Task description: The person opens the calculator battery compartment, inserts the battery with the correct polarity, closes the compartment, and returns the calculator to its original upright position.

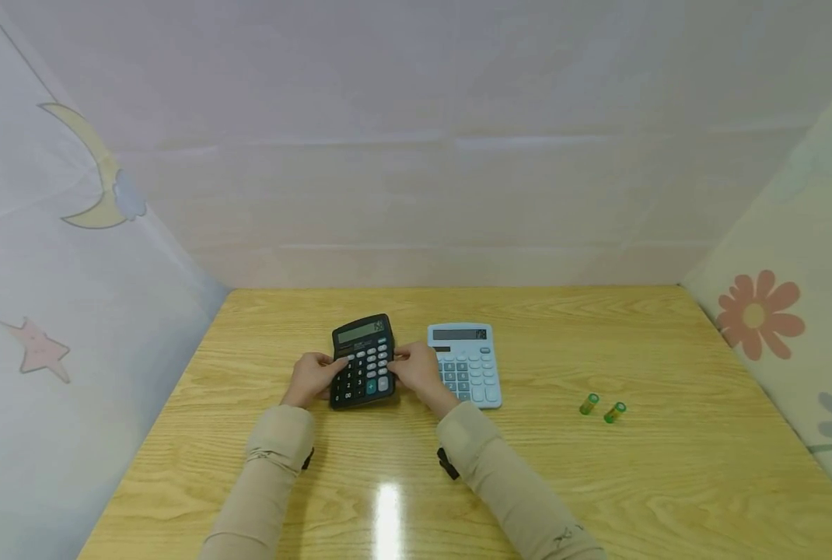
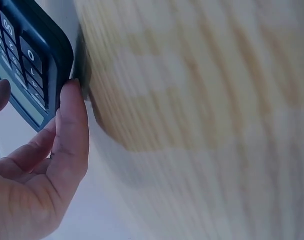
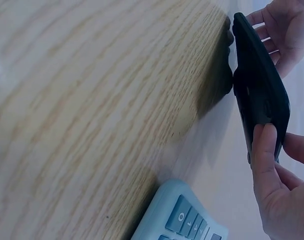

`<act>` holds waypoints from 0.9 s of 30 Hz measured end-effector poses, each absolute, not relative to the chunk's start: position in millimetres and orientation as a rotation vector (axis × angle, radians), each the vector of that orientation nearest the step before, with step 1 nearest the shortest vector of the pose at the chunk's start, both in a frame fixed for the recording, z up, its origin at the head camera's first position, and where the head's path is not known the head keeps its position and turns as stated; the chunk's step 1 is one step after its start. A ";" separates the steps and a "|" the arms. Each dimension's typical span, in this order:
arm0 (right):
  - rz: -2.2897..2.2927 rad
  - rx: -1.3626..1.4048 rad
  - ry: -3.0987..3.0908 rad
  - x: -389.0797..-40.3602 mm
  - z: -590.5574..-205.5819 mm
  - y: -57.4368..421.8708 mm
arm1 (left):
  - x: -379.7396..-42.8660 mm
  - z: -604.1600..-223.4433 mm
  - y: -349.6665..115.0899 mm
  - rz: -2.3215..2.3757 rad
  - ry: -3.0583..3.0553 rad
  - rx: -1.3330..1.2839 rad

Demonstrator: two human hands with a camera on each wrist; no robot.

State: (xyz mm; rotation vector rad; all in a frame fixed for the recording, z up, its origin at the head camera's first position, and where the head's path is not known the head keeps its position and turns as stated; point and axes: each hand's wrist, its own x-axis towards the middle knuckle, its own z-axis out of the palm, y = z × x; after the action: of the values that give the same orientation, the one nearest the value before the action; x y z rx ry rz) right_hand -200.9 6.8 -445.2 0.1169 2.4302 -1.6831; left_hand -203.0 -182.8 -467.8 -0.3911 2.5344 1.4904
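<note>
A black calculator [image 1: 362, 361] with digits on its display is held between both hands, raised off the wooden table as the right wrist view shows. At its left edge my left hand [image 1: 311, 376] grips it, thumb on the front and fingers at the side and underneath. My right hand [image 1: 418, 369] pinches the opposite edge, fingertips on the dark back [image 3: 257, 100]. Just right of that hand lies a light blue calculator [image 1: 486, 373], face up with digits showing; the right hand and wrist hide part of its left side.
Two green batteries [image 1: 589, 404] stand or lie on the table [image 1: 528, 482] to the right; which, I cannot tell. Pale curtains printed with a moon [image 1: 94, 171] and flowers [image 1: 755, 315] surround the table at the back and sides.
</note>
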 end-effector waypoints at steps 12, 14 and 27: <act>-1.708 0.032 2.482 -197.3 -440.0 8.0 | -200.4 -467.0 -181.4 1.458 2.559 -0.359; -1.707 0.011 2.492 -196.7 -439.3 7.9 | -199.7 -466.9 -181.5 1.453 2.561 -0.358; -1.639 -0.088 2.653 -196.4 -434.8 4.5 | -196.2 -463.6 -176.0 1.431 2.638 -0.298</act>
State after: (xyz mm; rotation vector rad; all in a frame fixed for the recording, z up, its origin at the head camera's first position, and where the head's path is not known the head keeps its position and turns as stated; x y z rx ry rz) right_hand -196.4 4.5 -434.8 -0.0875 2.6532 -1.6390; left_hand -196.2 -176.0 -463.6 -0.2977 2.6384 1.4306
